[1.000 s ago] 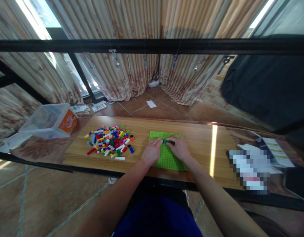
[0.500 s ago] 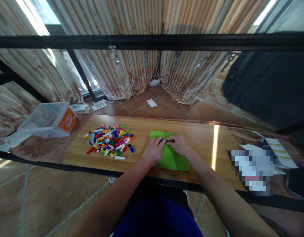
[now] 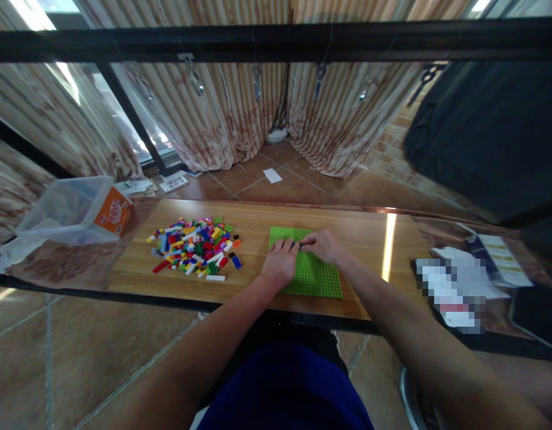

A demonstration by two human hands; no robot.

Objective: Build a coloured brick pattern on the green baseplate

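A bright green baseplate (image 3: 314, 276) lies on the wooden table (image 3: 253, 224) in front of me. Both my hands rest on its far half. My left hand (image 3: 279, 263) is curled, its fingertips pressing near a small dark brick (image 3: 299, 244). My right hand (image 3: 323, 245) pinches that same dark brick from the right side. To the left lies a heap of several small coloured bricks (image 3: 194, 246), with a white brick (image 3: 215, 278) at its near edge.
A clear plastic box with an orange label (image 3: 76, 210) stands at the table's left end. Papers and a blurred object (image 3: 455, 286) lie at the right end. A black metal bar (image 3: 276, 42) crosses overhead; curtains (image 3: 240, 113) hang beyond.
Both hands have crept a little toward the far edge of the baseplate with the dark brick. My head has tipped down slightly, so the scene sits higher in view.
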